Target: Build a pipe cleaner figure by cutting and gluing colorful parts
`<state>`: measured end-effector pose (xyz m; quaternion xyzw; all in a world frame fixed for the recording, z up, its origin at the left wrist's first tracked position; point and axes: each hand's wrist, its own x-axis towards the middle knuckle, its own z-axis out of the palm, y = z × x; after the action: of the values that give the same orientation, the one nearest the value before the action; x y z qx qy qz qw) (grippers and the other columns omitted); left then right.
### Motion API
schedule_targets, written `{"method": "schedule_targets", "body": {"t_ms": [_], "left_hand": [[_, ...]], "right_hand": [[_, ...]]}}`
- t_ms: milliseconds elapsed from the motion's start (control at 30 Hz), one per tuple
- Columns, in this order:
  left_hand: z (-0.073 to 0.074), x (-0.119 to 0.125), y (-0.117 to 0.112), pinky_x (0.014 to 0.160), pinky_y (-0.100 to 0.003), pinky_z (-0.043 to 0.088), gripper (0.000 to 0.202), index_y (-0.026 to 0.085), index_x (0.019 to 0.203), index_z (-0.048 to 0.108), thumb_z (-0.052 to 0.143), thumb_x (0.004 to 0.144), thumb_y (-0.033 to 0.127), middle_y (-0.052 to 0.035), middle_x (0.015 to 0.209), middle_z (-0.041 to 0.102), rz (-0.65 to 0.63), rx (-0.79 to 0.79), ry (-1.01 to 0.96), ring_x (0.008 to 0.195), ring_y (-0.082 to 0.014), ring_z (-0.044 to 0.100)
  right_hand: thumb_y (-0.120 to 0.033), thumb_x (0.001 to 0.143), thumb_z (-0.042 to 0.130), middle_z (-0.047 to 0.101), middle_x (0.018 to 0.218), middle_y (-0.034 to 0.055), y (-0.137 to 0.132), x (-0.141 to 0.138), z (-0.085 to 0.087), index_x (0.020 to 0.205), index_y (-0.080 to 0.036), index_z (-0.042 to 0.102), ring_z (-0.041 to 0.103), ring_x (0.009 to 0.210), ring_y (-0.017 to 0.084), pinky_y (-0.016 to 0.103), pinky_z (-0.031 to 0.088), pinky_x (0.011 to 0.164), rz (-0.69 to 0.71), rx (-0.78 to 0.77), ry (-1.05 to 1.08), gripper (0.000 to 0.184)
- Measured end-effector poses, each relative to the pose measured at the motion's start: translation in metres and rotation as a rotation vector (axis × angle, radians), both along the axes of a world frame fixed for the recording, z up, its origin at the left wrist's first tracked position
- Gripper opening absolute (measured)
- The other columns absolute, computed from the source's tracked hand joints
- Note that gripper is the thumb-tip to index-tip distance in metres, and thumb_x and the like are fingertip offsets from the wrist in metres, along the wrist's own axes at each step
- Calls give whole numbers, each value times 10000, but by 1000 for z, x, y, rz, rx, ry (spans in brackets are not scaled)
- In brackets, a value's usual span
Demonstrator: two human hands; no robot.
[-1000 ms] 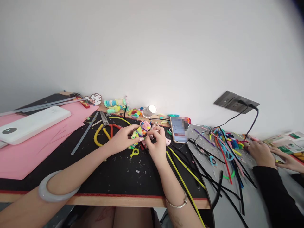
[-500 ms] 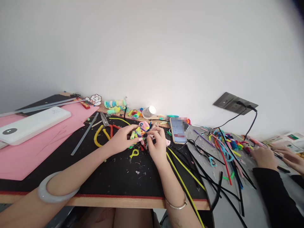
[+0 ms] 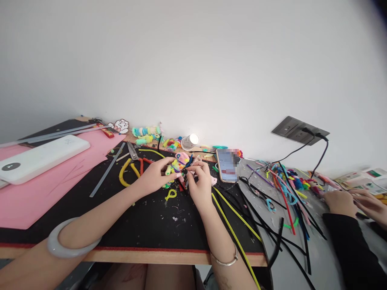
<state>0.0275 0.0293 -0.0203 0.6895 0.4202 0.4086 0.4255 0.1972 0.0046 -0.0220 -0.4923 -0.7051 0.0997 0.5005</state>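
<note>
A small pipe-cleaner figure [image 3: 180, 162], pink on top with yellow, green and blue parts, is held upright in my left hand [image 3: 157, 174], between thumb and fingers. My right hand [image 3: 199, 179] is close on its right side, fingers curled into a pinch; what is between the fingertips is too small to tell. A dark blue strand sticks out of the figure toward that hand. Just below, a looped yellow pipe cleaner [image 3: 171, 195] lies on the black mat [image 3: 145, 225]. Pliers with yellow handles [image 3: 123, 173] lie left of my left hand.
A phone [image 3: 227, 166] leans behind my right hand, near a paper cup [image 3: 190, 141]. Long yellow pipe cleaners [image 3: 237, 215] cross the mat. At left lie a white power bank [image 3: 45, 157] and pink paper [image 3: 39, 201]. A co-worker's hands [image 3: 341, 203] work at right.
The figure has turned slightly in my left hand, showing more of its yellow and pink front. A black bit seen between my hands is no longer visible. The co-worker's hands shifted slightly right.
</note>
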Motion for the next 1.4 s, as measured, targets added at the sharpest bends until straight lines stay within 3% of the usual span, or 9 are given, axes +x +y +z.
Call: {"method": "schedule_targets", "body": {"t_ms": [200,300,433,567,667,767,900,1100,1400], "left_hand": [[5,-8,5,821,-321,504,476,217,1136,567,594,742,483,-65,1182,620,242,-87,-130,1025,-240,600],[1,-12,9,772,-344,514,552,210,1172,552,603,719,521,-89,1139,640,419,-116,-116,968,-256,619],[-2,-15,11,738,-370,516,633,186,1207,541,614,693,549,-108,1020,676,502,-153,-71,916,-276,630],[4,-14,9,733,-326,514,644,191,1249,509,608,708,528,-85,1030,668,484,-149,-62,888,-239,634],[6,-14,9,696,-304,514,662,215,1296,457,595,723,517,-73,1051,653,466,-143,-34,831,-214,637],[3,-15,11,704,-303,510,708,241,1340,389,589,724,528,-83,1199,576,494,-113,-5,856,-208,628],[-2,-17,16,762,-312,498,732,237,1348,347,597,722,522,-94,1210,551,554,-59,-43,947,-221,609],[-4,-19,18,746,-323,499,728,215,1338,318,597,730,502,-82,1021,592,562,-23,-104,847,-201,625],[1,-21,14,721,-333,472,778,210,1365,260,572,722,517,-68,935,611,547,-42,185,831,-228,616]], "right_hand": [[-200,803,468,476,756,32,4,13,2,540,-191,382,487,751,161,297,401,718,-315,-14,-27,277],[-190,737,501,527,905,77,5,20,2,720,-182,519,499,894,222,354,384,789,-472,-136,-182,26],[-178,673,510,534,1070,111,6,24,-4,1047,-201,525,485,1012,291,448,343,849,-566,-386,-334,375],[-180,651,527,533,1090,128,7,25,-7,1082,-200,536,465,1041,326,488,323,857,-583,-455,-369,432],[-214,680,537,526,1115,120,4,23,0,1013,-200,573,454,1053,309,448,336,860,-534,-285,-293,335],[-238,767,495,584,874,61,-2,18,9,805,-183,579,526,865,188,302,383,774,-237,-133,-270,107],[-389,733,606,524,555,-33,-9,10,11,628,-197,563,478,547,110,230,314,540,8,-315,-426,223],[-229,724,577,565,527,-30,-9,9,7,586,-204,552,494,511,113,228,276,513,-45,-371,-476,143],[-353,855,442,460,522,-51,-5,15,5,754,-199,483,395,450,100,213,279,470,-194,-271,133,189]]}}
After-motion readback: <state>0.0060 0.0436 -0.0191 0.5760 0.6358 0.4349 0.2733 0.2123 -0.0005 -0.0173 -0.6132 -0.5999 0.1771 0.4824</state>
